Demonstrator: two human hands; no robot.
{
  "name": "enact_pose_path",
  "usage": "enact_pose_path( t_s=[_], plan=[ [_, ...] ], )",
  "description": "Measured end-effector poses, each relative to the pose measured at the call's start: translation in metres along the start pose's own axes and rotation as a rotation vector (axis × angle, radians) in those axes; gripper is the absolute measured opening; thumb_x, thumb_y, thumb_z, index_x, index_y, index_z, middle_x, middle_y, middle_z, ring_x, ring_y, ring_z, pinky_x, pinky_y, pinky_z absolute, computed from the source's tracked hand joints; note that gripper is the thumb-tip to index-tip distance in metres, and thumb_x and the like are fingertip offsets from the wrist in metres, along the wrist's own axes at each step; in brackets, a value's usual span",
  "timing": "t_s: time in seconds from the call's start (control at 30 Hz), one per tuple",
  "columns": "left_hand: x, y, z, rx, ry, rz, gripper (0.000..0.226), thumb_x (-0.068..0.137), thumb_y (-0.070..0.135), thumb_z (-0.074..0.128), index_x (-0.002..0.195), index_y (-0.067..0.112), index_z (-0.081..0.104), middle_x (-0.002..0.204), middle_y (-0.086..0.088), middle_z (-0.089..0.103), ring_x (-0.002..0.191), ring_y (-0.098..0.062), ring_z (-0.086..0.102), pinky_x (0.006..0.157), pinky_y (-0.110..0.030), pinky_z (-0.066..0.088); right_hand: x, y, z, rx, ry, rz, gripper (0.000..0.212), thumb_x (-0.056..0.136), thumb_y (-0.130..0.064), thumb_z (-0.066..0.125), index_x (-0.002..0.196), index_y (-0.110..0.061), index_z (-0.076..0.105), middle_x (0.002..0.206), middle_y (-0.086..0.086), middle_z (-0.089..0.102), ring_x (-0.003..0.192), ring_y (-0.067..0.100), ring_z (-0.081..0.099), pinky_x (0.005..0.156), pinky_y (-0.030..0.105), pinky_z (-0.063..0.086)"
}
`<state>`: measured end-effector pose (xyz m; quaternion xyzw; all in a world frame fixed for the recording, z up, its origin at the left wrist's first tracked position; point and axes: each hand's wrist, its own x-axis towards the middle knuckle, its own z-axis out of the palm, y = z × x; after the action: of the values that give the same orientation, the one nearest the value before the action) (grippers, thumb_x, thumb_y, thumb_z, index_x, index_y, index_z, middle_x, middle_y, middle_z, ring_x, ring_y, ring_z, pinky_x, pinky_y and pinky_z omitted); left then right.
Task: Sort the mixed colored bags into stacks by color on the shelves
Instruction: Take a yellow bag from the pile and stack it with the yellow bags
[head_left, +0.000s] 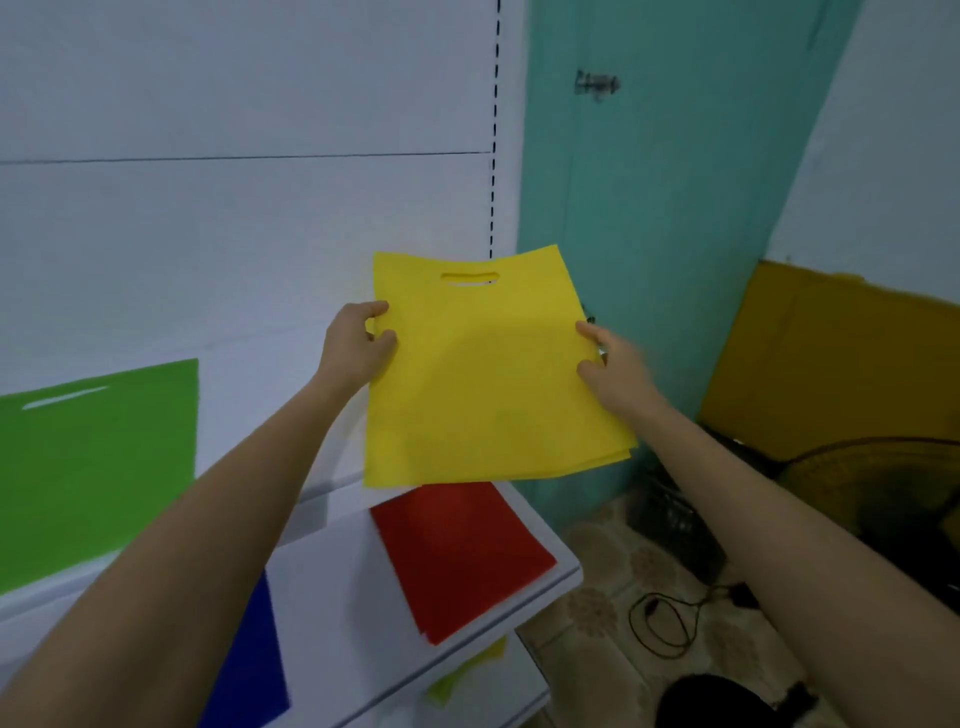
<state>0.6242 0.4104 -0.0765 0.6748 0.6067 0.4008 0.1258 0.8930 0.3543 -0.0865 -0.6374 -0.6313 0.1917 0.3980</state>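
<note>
The left hand (358, 343) pinches the 9 o'clock edge of a thin stack of yellow bags (488, 374), thumb on top and fingers curled. The right hand (615, 374), slightly blurred, grips the 3 o'clock edge the same way. The stack is held in the air, handle cutout at 12 o'clock, tilted over the white shelves (337, 587). Below it at 6 o'clock lies a red bag stack (462, 556). A green bag (98, 457) lies at 8 o'clock on a higher shelf, a blue bag (249, 665) at 7 o'clock. A teal door (675, 182) stands at 1 o'clock.
</note>
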Motion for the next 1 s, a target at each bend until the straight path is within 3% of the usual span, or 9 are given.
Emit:
enact_pose_path(
  t_s=[0.37,0.5,0.6,0.67,0.8,1.0],
  plan=[
    [0.06,-0.008,0.061,0.18,0.066,-0.293,0.048,0.09,0.012,0.053,0.136,0.004,0.043,0.142,-0.015,0.043,0.13,-0.028,0.04,0.107,-0.031,0.028,0.141,0.05,0.012,0.007,-0.207,-0.099,0.046,0.088,-0.004,0.054,0.133,-0.007,0.045,0.137,0.01,0.048,0.122,0.025,0.047,0.094,0.026,0.036],
    [0.058,-0.011,0.075,0.248,0.114,-0.362,0.046,0.087,0.011,0.057,0.131,0.003,0.048,0.134,-0.017,0.051,0.124,-0.028,0.047,0.102,-0.029,0.033,0.16,0.07,0.021,-0.12,-0.342,-0.118,0.049,0.087,-0.011,0.056,0.134,-0.009,0.044,0.138,0.013,0.045,0.125,0.028,0.044,0.1,0.033,0.035],
    [0.055,-0.009,0.073,0.301,0.136,-0.379,0.043,0.087,0.011,0.056,0.128,0.002,0.05,0.131,-0.017,0.053,0.121,-0.03,0.049,0.101,-0.032,0.035,0.168,0.069,0.02,-0.271,-0.284,-0.25,0.049,0.084,-0.023,0.056,0.131,-0.012,0.049,0.133,0.016,0.048,0.123,0.033,0.042,0.099,0.034,0.033],
    [0.053,-0.006,0.066,0.323,0.172,-0.378,0.041,0.088,0.013,0.055,0.128,0.002,0.05,0.13,-0.017,0.054,0.119,-0.03,0.05,0.1,-0.033,0.037,0.166,0.056,0.018,-0.251,-0.244,-0.348,0.05,0.083,-0.028,0.051,0.13,-0.011,0.049,0.129,0.015,0.051,0.122,0.032,0.041,0.098,0.031,0.029],
    [0.036,0.001,0.036,0.36,0.257,-0.337,0.038,0.09,0.015,0.053,0.126,0.004,0.052,0.128,-0.015,0.056,0.116,-0.029,0.053,0.098,-0.031,0.038,0.138,0.01,0.025,-0.149,-0.248,-0.555,0.045,0.091,-0.018,0.05,0.135,-0.013,0.043,0.134,0.011,0.046,0.126,0.029,0.036,0.102,0.03,0.027],
    [-0.042,-0.007,-0.058,0.481,0.395,-0.254,0.036,0.091,0.013,0.052,0.124,0.002,0.053,0.123,-0.018,0.058,0.111,-0.032,0.055,0.097,-0.031,0.039,0.058,-0.082,0.081,-0.047,-0.366,-0.808,0.044,0.091,-0.019,0.05,0.134,-0.012,0.044,0.131,0.01,0.049,0.118,0.03,0.043,0.099,0.027,0.025]
  ],
)
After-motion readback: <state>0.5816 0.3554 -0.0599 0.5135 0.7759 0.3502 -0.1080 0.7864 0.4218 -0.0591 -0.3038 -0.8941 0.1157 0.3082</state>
